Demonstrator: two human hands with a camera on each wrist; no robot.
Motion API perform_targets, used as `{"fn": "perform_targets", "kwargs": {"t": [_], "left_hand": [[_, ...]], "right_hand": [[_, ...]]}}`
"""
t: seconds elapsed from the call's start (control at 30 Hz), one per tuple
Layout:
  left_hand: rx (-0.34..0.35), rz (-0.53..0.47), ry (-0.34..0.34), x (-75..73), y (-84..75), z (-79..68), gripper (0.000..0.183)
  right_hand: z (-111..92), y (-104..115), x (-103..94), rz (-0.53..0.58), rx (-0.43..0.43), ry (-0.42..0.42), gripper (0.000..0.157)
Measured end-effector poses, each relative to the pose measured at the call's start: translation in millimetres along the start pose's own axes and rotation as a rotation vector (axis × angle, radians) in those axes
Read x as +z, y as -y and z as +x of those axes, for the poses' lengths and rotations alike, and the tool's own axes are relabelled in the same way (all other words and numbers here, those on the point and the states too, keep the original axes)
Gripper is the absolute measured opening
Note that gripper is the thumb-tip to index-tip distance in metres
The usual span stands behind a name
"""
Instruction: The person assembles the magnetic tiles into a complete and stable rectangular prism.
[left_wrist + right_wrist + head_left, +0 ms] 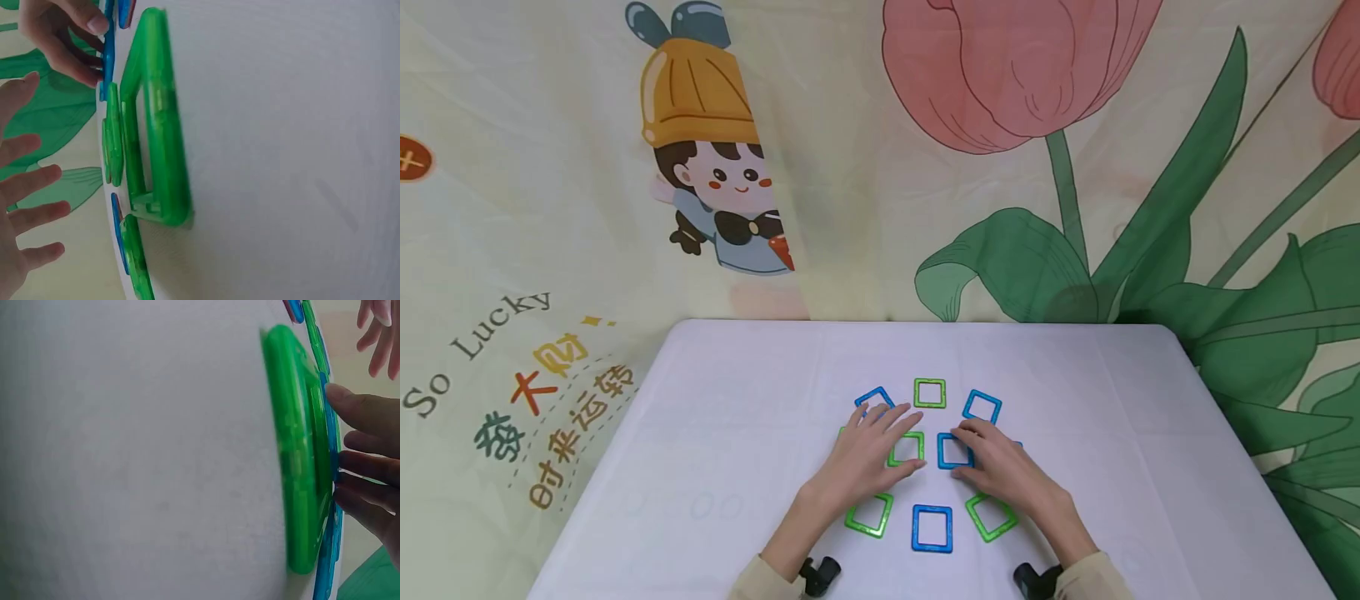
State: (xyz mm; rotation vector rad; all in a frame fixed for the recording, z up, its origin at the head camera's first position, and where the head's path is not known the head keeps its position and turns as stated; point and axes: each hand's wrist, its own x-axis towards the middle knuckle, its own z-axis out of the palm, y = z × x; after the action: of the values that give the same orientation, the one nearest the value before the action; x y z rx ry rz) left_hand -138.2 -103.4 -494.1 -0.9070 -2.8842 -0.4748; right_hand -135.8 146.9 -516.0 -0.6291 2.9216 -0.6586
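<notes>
My right hand (1006, 468) is at a blue square open-centred magnetic tile (941, 451), with the thumb at its near edge and the fingertips at its far edge. In the right wrist view, thumb and fingers of that hand touch the blue tile's rim. My left hand (871, 450) hovers with spread fingers over a green square tile (921, 447), holding nothing. Another blue tile (871, 392) lies partly hidden beyond the left fingertips. Part of one more green tile is covered by the left hand, and a blue one by the right.
Around the middle pair lie more square tiles: green (930, 382) at the far side, blue (968, 404) at far right, green (866, 529) at near left, blue (932, 547) at near centre, green (1000, 534) at near right. A white table (737, 375) carries them; a printed cloth (850, 167) hangs behind.
</notes>
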Motion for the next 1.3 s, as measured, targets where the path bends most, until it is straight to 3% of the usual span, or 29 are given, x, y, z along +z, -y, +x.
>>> {"fn": "perform_targets", "kwargs": {"t": [0.53,0.87,1.3], "left_hand": [[0.015,0.012,0.092,12.3,-4.3,5.5,0.065],[0.031,0.008,0.185,2.9,-9.2,13.1,0.063],[-0.046,0.013,0.26,3.8,-6.7,16.7,0.059]], "right_hand": [[0.9,2.3,0.0,-0.05,-0.029,0.012,0.059],[2.5,6.2,-2.8,-0.065,-0.055,0.009,0.052],[3.5,7.5,-3.0,-0.052,-0.057,0.009,0.051]]}}
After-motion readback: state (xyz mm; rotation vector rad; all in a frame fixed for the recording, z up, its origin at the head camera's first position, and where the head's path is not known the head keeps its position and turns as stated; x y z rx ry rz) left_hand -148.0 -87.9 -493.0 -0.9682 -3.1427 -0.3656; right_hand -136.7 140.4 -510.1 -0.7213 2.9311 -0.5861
